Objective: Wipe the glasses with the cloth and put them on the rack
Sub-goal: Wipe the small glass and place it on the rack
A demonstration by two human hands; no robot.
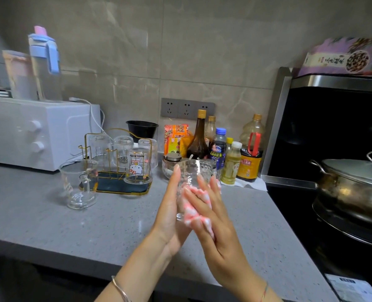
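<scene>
Head view. Glass: clear, dimpled tumbler, held in the air to the right of the rack and nearer the camera, mouth pointing away and slightly upward. It is clamped between the two palms.

Left hand: fingers straight and together, laid flat along the left wall of the glass. Nothing is curled round it.

Right hand: fingers nearly straight and slightly spread, pressing the cloth against the right wall. The cloth is a pink-and-white check, bunched between this hand and the glass.

Rack: gold wire frame on a dark tray, carrying a printed glass at its front right and ribbed glasses behind, all inverted. A handled jug stands on the counter just left of the rack.

Handling judgement: the glass is probably light, rigid and breakable. Its wall is likely slick, and a flat-palm hold gives little security. Grip round the body with curled fingers before inverting it. The soft cloth adds friction. Approach the rack from above to avoid knocking the printed glass.
</scene>
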